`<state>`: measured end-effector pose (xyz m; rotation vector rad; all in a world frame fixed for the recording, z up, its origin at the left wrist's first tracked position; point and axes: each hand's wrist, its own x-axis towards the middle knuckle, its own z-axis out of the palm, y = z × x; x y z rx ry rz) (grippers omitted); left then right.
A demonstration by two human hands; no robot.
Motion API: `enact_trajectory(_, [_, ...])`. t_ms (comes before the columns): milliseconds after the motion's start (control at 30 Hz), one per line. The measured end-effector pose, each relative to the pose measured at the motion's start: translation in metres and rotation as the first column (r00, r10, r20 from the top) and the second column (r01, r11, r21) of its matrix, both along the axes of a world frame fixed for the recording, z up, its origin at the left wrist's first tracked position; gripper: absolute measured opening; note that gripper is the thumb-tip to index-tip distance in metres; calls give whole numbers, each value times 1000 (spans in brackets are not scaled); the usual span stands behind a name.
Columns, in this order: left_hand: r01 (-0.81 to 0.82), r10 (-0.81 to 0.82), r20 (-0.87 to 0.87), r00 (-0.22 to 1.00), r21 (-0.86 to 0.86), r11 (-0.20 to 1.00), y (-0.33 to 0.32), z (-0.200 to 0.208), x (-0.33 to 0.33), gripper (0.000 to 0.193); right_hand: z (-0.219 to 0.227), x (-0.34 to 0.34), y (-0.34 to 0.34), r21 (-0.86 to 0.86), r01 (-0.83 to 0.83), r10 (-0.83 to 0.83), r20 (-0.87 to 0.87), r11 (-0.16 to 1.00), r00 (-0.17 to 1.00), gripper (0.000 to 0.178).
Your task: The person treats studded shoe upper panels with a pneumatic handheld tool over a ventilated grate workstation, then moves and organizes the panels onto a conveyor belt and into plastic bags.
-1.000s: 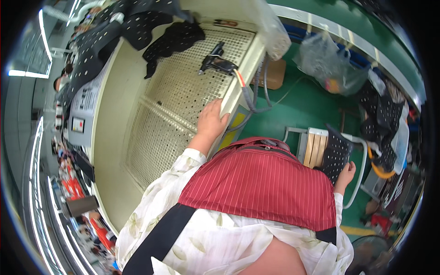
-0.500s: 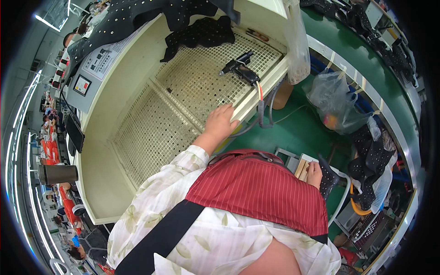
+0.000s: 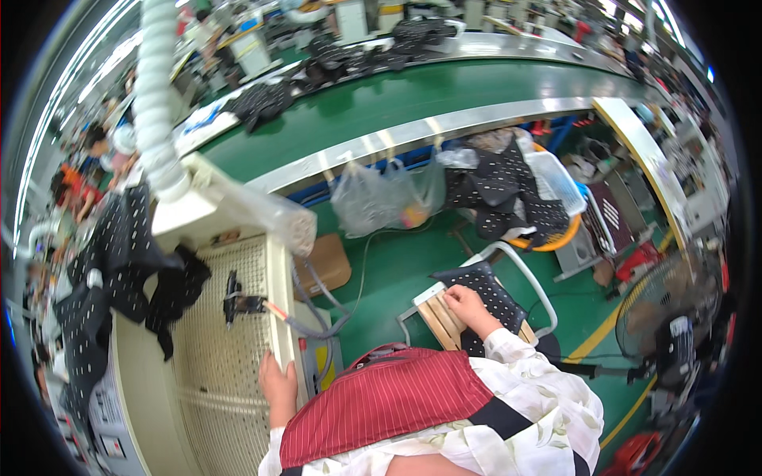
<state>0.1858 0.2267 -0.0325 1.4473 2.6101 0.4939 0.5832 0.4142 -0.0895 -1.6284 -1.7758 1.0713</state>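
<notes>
Your left hand [image 3: 278, 385] is resting on the near edge of the cream bin [image 3: 135, 401], thumb apart from fingers; your right hand [image 3: 470, 308] is bending over the wooden-slatted chair [image 3: 439, 320], fingers curled, pinch or no pinch cannot be told. Black dotted cloth [image 3: 481, 287] is lying across that chair, just beside your right fingers. Black corded tool [image 3: 232, 301] is lying on the bin's grid. Beyond, plastic bags [image 3: 365, 198] are hanging below the green conveyor [image 3: 460, 86]
</notes>
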Motion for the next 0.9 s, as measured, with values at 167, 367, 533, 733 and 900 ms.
enact_trajectory(167, [54, -54, 15, 998, 12, 998, 2, 5, 2, 52, -8, 18, -24, 5, 66, -66, 20, 998, 998, 16])
enact_trajectory(367, [192, -188, -45, 981, 112, 975, 31, 41, 8, 47, 52, 6, -32, -6, 204, -204, -45, 979, 978, 17])
enact_trajectory(533, [486, -493, -159, 855, 577, 657, 111, 119, 2, 42, 150, 5, -7, 336, 145, -109, -124, 931, 986, 16])
enact_trajectory(733, [498, -713, -251, 655, 852, 158, 170, 264, 19, 48, 325, -8, -37, 641, 124, 6, -196, 758, 980, 36])
enact_trajectory(900, [538, -766, -503, 400, 806, -248, 168, 353, 23, 60, 408, -52, -83, 914, 220, -5, -232, 341, 973, 91])
